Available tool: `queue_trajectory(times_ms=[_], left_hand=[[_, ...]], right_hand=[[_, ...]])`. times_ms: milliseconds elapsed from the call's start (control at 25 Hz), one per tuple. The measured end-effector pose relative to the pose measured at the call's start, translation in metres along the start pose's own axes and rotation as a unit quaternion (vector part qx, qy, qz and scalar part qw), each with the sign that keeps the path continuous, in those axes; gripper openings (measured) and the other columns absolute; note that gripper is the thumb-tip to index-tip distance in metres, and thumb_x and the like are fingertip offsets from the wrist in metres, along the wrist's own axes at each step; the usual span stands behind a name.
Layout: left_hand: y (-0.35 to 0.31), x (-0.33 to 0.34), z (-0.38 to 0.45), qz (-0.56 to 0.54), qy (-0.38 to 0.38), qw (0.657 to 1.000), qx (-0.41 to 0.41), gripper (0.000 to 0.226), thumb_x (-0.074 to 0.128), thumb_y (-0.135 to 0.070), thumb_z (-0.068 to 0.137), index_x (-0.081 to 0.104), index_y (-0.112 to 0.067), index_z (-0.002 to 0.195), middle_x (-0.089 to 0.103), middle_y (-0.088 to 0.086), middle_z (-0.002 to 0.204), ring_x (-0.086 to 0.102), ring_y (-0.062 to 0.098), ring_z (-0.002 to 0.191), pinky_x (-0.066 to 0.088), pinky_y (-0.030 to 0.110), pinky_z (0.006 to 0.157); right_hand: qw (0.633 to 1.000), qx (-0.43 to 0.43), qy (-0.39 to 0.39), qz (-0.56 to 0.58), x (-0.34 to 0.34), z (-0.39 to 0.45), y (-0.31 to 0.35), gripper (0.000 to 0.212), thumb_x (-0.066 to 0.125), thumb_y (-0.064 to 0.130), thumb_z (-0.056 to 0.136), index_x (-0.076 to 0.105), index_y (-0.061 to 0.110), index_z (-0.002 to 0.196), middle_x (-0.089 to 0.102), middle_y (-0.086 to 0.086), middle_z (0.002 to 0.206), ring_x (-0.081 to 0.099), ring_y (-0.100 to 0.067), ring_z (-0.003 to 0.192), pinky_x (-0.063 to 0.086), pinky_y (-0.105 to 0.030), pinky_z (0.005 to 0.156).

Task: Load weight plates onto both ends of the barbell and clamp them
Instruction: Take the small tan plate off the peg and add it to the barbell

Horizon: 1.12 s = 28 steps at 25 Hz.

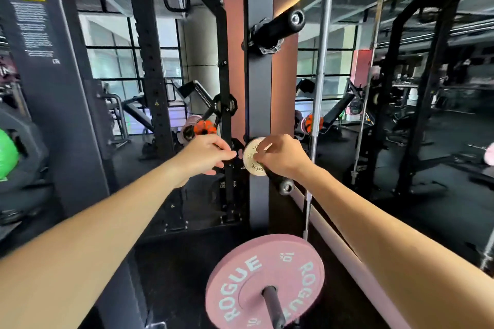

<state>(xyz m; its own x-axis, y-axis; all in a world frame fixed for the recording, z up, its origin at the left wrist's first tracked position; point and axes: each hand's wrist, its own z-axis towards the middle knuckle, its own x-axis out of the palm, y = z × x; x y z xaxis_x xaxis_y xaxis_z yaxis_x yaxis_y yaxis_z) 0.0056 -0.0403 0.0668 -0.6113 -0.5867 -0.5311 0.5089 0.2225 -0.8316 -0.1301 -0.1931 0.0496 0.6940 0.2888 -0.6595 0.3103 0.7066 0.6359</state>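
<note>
The grey upright post (258, 104) of the storage rack is the landmark; everything else is placed from it. Below and nearer the camera than the post's foot, a pink bumper plate (248, 272) sits on a dark peg (272, 304) whose long axis points up and toward the viewer; its face looks matte and rubbery, a thick disc with white raised lettering. Just right of the post, a chromed steel barbell (322, 83) stands near upright, smooth and slender, its long axis running almost parallel to the post. High on the post a stubby black storage peg (278, 27) juts out to the right, bare. Low on the post, a small pale change plate (252, 156) sits on another black peg (283, 184) that slopes down and to the right, its rounded steel end cap clear of the plate; the plate is thin, hard-looking, with dark printed lettering.

The right hand (283, 157) is the nearer one; its grip is closed on the small plate's right rim, fingers over the face. The left hand (205, 153) hovers just left of the post with fingers loosely spread, holding nothing, though motion blur makes its fingertips hard to read. To come free, the plate must probably slide along the peg's axis, down and rightward toward the end cap; the barbell stands just beyond that side.
</note>
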Motion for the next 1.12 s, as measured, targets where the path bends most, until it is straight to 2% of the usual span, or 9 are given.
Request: queue_trajectory(times_ms=[80, 280, 360, 440, 480, 600, 680, 960, 1120], left_hand=[[0.005, 0.032, 0.033, -0.02, 0.003, 0.999, -0.027, 0.028, 0.074, -0.029, 0.09, 0.065, -0.019, 0.114, 0.07, 0.004, 0.112, 0.068, 0.019, 0.104, 0.059, 0.038, 0.086], [0.025, 0.089, 0.109, -0.067, -0.038, 0.994, -0.075, 0.062, 0.074, -0.023, 0.09, 0.045, -0.023, 0.145, 0.049, 0.008, 0.144, 0.055, 0.019, 0.113, 0.047, 0.023, 0.065], [0.037, 0.097, 0.131, -0.056, -0.061, 0.993, -0.08, 0.073, 0.075, -0.027, 0.089, 0.037, -0.028, 0.151, 0.041, 0.007, 0.153, 0.05, 0.022, 0.128, 0.052, 0.031, 0.086], [0.046, 0.106, 0.149, -0.037, -0.072, 0.993, -0.086, 0.08, 0.075, -0.032, 0.088, 0.032, -0.031, 0.155, 0.037, 0.005, 0.159, 0.04, 0.023, 0.142, 0.043, 0.042, 0.111], [0.049, 0.11, 0.157, -0.038, -0.071, 0.993, -0.09, 0.077, 0.073, -0.033, 0.09, 0.032, -0.03, 0.155, 0.04, 0.004, 0.156, 0.041, 0.022, 0.142, 0.04, 0.042, 0.113], [0.049, 0.123, 0.171, -0.06, -0.063, 0.992, -0.095, 0.051, 0.065, -0.033, 0.096, 0.048, -0.025, 0.144, 0.061, -0.003, 0.127, 0.058, 0.017, 0.114, 0.048, 0.034, 0.094], [0.052, 0.13, 0.172, -0.046, -0.088, 0.991, -0.089, 0.036, 0.064, -0.036, 0.096, 0.054, -0.025, 0.129, 0.067, -0.001, 0.119, 0.063, 0.017, 0.104, 0.054, 0.039, 0.092], [0.049, 0.135, 0.127, -0.037, -0.067, 0.996, -0.044, 0.02, 0.063, -0.039, 0.094, 0.059, -0.028, 0.11, 0.07, -0.002, 0.109, 0.068, 0.02, 0.103, 0.059, 0.051, 0.09], [0.041, 0.134, 0.078, -0.064, -0.039, 0.997, -0.021, 0.018, 0.061, -0.035, 0.096, 0.061, -0.026, 0.112, 0.071, 0.0, 0.109, 0.068, 0.024, 0.106, 0.06, 0.053, 0.087]], right_hand=[[1.0, 0.009, -0.004, -0.001, 0.001, 0.031, -0.036, 0.019, 0.073, 0.029, 0.081, 0.077, 0.021, 0.098, 0.075, 0.0, 0.101, 0.068, -0.023, 0.101, 0.05, -0.026, 0.081], [0.999, 0.034, 0.02, 0.022, 0.022, 0.106, -0.108, 0.044, 0.073, 0.029, 0.081, 0.064, 0.024, 0.124, 0.07, -0.007, 0.121, 0.06, -0.025, 0.119, 0.048, -0.032, 0.099], [0.997, 0.043, 0.041, 0.043, 0.032, 0.127, -0.121, 0.055, 0.07, 0.027, 0.084, 0.055, 0.024, 0.136, 0.067, -0.008, 0.129, 0.054, -0.026, 0.13, 0.042, -0.037, 0.109], [0.993, 0.061, 0.078, 0.061, 0.042, 0.142, -0.13, 0.059, 0.066, 0.028, 0.089, 0.048, 0.026, 0.144, 0.062, -0.006, 0.136, 0.048, -0.026, 0.136, 0.037, -0.036, 0.114], [0.991, 0.068, 0.092, 0.072, 0.048, 0.147, -0.135, 0.058, 0.065, 0.029, 0.091, 0.046, 0.026, 0.146, 0.06, -0.006, 0.137, 0.048, -0.025, 0.136, 0.035, -0.033, 0.114], [0.989, 0.063, 0.068, 0.117, 0.06, 0.149, -0.149, 0.048, 0.066, 0.029, 0.091, 0.051, 0.025, 0.137, 0.064, -0.008, 0.127, 0.059, -0.025, 0.121, 0.043, -0.038, 0.108], [0.986, 0.065, 0.057, 0.142, 0.056, 0.143, -0.157, 0.039, 0.066, 0.031, 0.093, 0.057, 0.021, 0.129, 0.069, -0.005, 0.116, 0.066, -0.023, 0.108, 0.05, -0.039, 0.1], [0.973, 0.062, 0.068, 0.21, 0.033, 0.084, -0.163, 0.024, 0.067, 0.036, 0.091, 0.064, 0.019, 0.109, 0.073, -0.003, 0.101, 0.071, -0.024, 0.095, 0.058, -0.05, 0.089], [0.979, 0.047, 0.045, 0.192, 0.018, 0.033, -0.149, 0.023, 0.064, 0.03, 0.097, 0.063, 0.017, 0.116, 0.071, -0.002, 0.1, 0.069, -0.022, 0.096, 0.059, -0.043, 0.088]])
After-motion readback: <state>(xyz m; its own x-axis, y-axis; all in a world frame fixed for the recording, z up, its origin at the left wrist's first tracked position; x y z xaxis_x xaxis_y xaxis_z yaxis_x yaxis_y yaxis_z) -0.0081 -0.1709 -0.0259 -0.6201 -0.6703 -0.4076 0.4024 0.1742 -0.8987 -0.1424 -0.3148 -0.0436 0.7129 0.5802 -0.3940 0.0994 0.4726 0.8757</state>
